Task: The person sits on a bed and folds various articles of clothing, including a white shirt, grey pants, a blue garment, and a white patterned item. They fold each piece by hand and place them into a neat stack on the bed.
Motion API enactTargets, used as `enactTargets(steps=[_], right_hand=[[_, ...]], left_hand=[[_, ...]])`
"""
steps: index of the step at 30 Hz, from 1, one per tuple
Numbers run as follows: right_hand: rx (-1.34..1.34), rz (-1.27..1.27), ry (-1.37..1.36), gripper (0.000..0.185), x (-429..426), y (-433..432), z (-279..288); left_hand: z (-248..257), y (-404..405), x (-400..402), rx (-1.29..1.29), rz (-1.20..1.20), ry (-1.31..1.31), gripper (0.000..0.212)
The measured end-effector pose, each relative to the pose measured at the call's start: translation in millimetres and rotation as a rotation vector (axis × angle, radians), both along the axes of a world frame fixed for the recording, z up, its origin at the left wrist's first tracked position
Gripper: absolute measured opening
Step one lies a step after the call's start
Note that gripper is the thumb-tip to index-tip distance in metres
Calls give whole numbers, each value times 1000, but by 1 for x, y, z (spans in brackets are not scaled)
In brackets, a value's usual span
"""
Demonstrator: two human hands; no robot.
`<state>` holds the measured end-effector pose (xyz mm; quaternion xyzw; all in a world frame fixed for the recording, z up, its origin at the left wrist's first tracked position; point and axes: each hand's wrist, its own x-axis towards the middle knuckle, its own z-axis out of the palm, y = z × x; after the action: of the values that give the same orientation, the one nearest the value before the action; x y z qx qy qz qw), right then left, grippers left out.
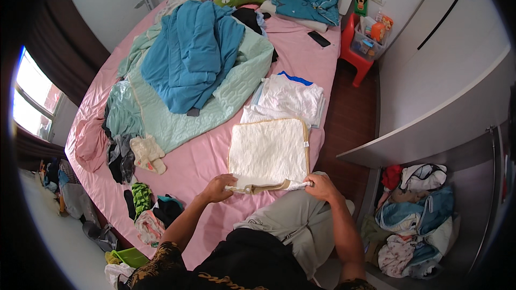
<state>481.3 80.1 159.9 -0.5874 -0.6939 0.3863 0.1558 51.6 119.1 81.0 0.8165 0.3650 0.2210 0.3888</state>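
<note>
A cream quilted cloth garment with tan edging point(268, 149) lies spread on the pink bedsheet, its near edge slightly raised. My left hand point(220, 188) grips the near left corner, and my right hand point(321, 187) pinches the near right corner. A snap-like round fastener shows on the tan band between them. Just beyond the cloth is a stack of folded white clothes point(291, 96) with a blue-edged piece on top. To the left, a pale cream garment point(147, 154) with small printed marks lies crumpled beside dark and grey clothes.
A blue comforter point(189, 52) covers part of a mint quilted pad point(242, 84). Small clothes point(141, 201) lie near the bed's left edge. A black phone point(319, 39) rests near a red chair point(354, 58). At right, an open wardrobe holds piled clothes point(415, 209).
</note>
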Motion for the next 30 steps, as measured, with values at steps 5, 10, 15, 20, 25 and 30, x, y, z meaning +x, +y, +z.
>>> enactTargets(steps=[5,10,15,20,25,30], right_hand=[[-150,-49,111,27,15,36,8],[7,-292,332,25,15,125,10],[141,-657,47,48,-22,193,-11],[59,-715,-162,78,-16,172,-66],[-194,-713,-45,74,-22,147,-70],[-370,-655,497,48,-19,144,-62]], left_hand=[[22,38,-8,-424,126,97,24],[29,129,11,-581,402,-538,19],[-35,205,32,-633,750,-504,30],[-48,181,53,-817,794,-171,45],[-46,154,33,-1011,712,-230,44],[-34,153,29,-961,689,-293,42]])
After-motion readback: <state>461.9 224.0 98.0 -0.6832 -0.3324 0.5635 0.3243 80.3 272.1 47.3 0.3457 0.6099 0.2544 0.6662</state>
